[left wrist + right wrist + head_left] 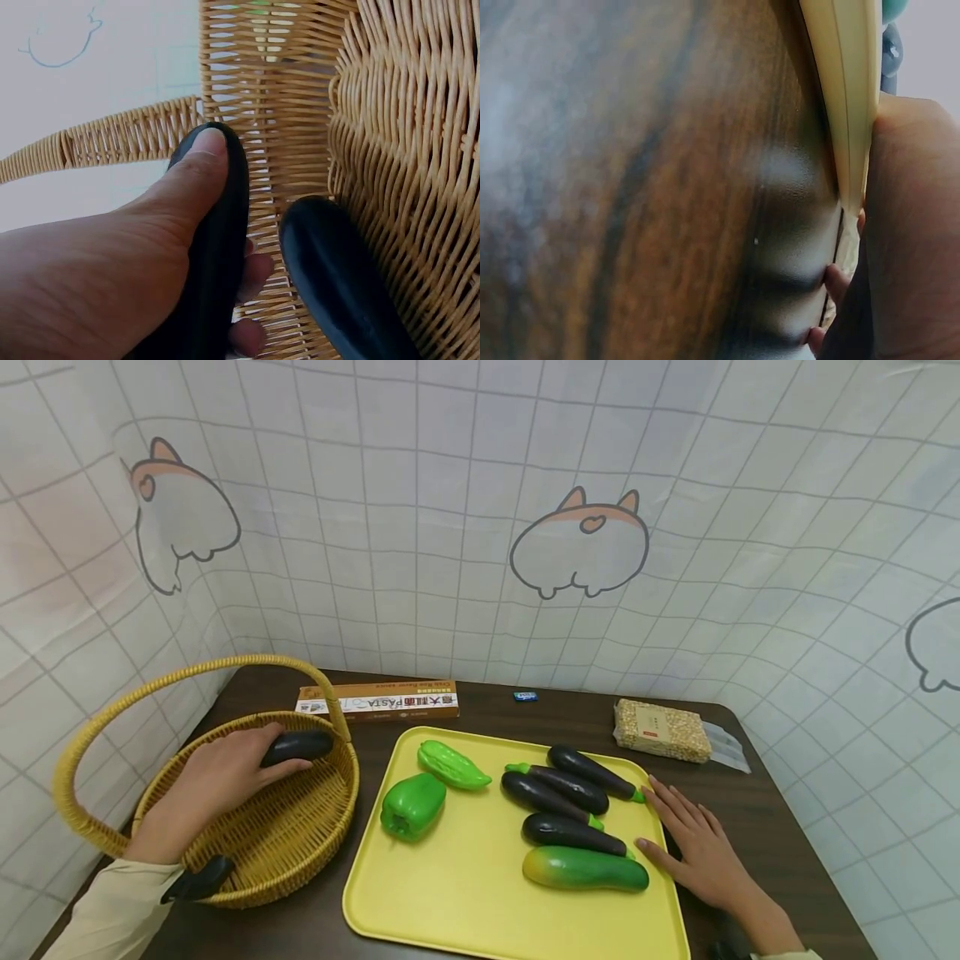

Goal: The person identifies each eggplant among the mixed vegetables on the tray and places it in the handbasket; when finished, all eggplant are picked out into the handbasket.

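Observation:
Inside the yellow wicker basket, my left hand grips a dark eggplant, thumb along one side and fingers round the other. A second eggplant shows beside it within the basket in the left wrist view; the hand hides it in the head view. My right hand rests at the right rim of the yellow tray, fingers extended and holding nothing. Nearest to it on the tray lie several eggplants and a green cucumber-like vegetable with a yellowish end.
A green bell pepper and a bumpy light-green bitter melon lie on the tray's left side. Behind stand a pasta box and a small blue packet. A bag of grains lies at back right. The basket's handle arches over it.

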Tool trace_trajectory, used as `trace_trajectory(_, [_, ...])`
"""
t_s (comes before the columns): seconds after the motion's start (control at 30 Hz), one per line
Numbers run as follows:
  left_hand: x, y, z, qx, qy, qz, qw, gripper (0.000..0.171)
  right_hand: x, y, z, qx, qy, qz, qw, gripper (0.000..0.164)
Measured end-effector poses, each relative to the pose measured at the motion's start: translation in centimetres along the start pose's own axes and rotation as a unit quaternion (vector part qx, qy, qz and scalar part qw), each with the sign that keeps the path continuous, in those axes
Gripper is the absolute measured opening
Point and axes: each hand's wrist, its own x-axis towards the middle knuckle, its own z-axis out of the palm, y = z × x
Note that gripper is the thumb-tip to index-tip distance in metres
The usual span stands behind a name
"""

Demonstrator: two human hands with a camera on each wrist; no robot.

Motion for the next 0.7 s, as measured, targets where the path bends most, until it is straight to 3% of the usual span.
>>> trace_trajectory(0.4, [0.0, -1.2, 0.8, 0.013, -0.031, -0.02, 0.9992, 0.066, -0.1, -0.1, 0.0, 0.004, -0.005, 0.007, 1.0, 0.076])
trace_trajectory(0.7, [0.0, -1.1, 1.3, 0.003, -0.05, -0.026, 0.9984, 0.072, 0.0, -0.1, -0.1, -0.003, -0.002, 0.002, 1.0, 0.076])
